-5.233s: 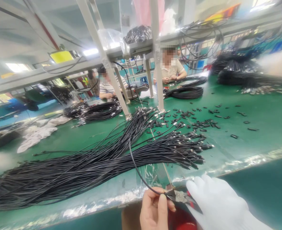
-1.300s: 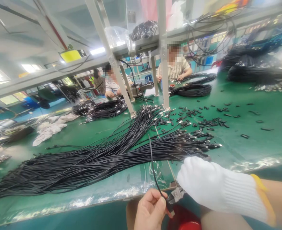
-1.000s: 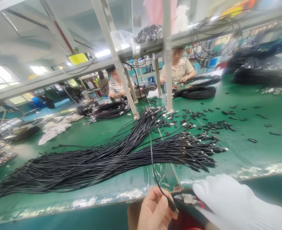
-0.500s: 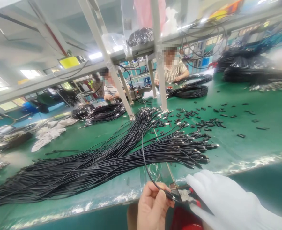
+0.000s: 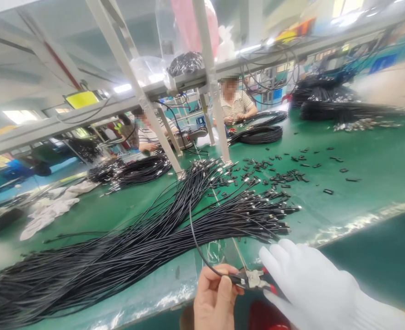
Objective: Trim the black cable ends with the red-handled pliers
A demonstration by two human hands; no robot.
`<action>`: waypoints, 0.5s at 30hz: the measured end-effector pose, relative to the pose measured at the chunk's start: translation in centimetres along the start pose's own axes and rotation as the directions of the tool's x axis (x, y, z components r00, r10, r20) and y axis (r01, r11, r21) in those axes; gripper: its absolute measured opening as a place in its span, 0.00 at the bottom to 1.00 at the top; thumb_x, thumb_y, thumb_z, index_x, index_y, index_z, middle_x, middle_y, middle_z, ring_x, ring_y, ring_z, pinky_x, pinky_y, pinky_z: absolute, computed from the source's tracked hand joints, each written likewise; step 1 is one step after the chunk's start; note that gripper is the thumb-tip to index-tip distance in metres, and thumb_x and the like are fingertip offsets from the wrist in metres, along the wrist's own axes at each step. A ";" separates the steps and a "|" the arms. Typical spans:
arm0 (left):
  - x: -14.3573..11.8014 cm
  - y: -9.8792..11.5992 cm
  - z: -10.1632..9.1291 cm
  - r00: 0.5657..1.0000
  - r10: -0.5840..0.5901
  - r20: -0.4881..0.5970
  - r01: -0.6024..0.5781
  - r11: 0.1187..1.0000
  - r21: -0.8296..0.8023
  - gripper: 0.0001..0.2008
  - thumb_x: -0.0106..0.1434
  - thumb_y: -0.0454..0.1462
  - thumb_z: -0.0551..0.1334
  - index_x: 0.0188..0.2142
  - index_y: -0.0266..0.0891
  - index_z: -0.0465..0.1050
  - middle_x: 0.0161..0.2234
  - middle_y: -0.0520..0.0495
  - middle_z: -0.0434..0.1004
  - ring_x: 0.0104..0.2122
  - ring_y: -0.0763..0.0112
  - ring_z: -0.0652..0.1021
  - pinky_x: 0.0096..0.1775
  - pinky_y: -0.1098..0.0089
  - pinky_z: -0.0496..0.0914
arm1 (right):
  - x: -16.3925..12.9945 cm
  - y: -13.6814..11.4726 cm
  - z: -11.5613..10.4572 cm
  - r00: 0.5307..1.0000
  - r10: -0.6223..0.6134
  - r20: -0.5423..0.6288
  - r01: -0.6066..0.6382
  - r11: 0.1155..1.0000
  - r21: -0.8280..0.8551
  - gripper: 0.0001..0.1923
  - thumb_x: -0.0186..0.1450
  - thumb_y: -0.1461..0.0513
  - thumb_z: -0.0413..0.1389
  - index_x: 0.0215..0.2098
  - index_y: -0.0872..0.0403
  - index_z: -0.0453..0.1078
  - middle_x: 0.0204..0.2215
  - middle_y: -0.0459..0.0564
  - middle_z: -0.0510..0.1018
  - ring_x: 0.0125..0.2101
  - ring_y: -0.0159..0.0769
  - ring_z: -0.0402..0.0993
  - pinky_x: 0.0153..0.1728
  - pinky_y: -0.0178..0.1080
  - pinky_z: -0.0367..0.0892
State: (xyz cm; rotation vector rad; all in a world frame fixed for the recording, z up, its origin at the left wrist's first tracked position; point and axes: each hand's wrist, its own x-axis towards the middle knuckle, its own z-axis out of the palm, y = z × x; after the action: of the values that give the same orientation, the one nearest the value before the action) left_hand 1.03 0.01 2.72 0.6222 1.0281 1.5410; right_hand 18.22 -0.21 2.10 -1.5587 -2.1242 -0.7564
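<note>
My bare left hand point(image 5: 214, 300) pinches the end of one thin black cable point(image 5: 193, 233), which loops up to the big cable bundle point(image 5: 147, 233) spread over the green table point(image 5: 370, 174). In a white knit glove, my right hand point(image 5: 310, 291) grips small red-handled cutting pliers point(image 5: 255, 280). The plier jaws meet the cable's tip right at my left fingertips, just past the table's near edge.
Small black cut pieces point(image 5: 285, 174) lie scattered behind the bundle's connector ends. White rags point(image 5: 47, 211) lie at the left. Coiled cables point(image 5: 257, 134) sit farther back, where two people work behind white frame posts point(image 5: 212, 91). A red container point(image 5: 266, 316) sits below my hands.
My view has swung slightly, shifting the scene left. Both hands stay together at the table edge, and the plier jaws have closed in on the cable tip held by my left fingers.
</note>
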 end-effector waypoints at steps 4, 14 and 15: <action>0.2 -0.4 -0.1 0.999 0.027 -0.031 -0.026 1.000 0.013 0.21 0.43 0.51 0.82 0.25 0.40 0.81 0.28 0.51 0.83 0.22 0.78 0.76 0.28 0.77 0.71 | 0.5 -0.3 0.5 0.998 -0.010 -0.059 0.012 0.999 0.034 0.18 0.60 0.44 0.60 0.29 0.47 0.66 0.24 0.46 0.69 0.26 0.41 0.60 0.29 0.45 0.50; 0.7 -0.8 -0.1 0.996 0.080 -0.046 -0.080 0.997 0.005 0.20 0.46 0.51 0.81 0.27 0.41 0.79 0.29 0.54 0.80 0.23 0.79 0.73 0.28 0.79 0.70 | 0.4 -0.3 1.4 0.996 0.015 -0.090 0.003 0.979 0.202 0.16 0.66 0.48 0.58 0.28 0.46 0.63 0.23 0.44 0.67 0.26 0.42 0.59 0.30 0.44 0.48; 0.7 -0.8 -0.1 0.996 0.078 -0.032 -0.077 0.997 0.013 0.20 0.47 0.51 0.80 0.27 0.42 0.79 0.29 0.54 0.80 0.23 0.79 0.73 0.28 0.79 0.70 | 0.2 -0.2 1.5 0.996 0.016 -0.084 0.002 0.978 0.208 0.15 0.64 0.48 0.60 0.28 0.46 0.64 0.23 0.43 0.67 0.26 0.42 0.59 0.30 0.44 0.48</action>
State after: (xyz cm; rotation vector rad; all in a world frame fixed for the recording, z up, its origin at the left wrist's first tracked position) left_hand 1.19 0.65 1.92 0.6543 1.0489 1.6180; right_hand 17.96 0.86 0.98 -1.3984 -2.0618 -0.5672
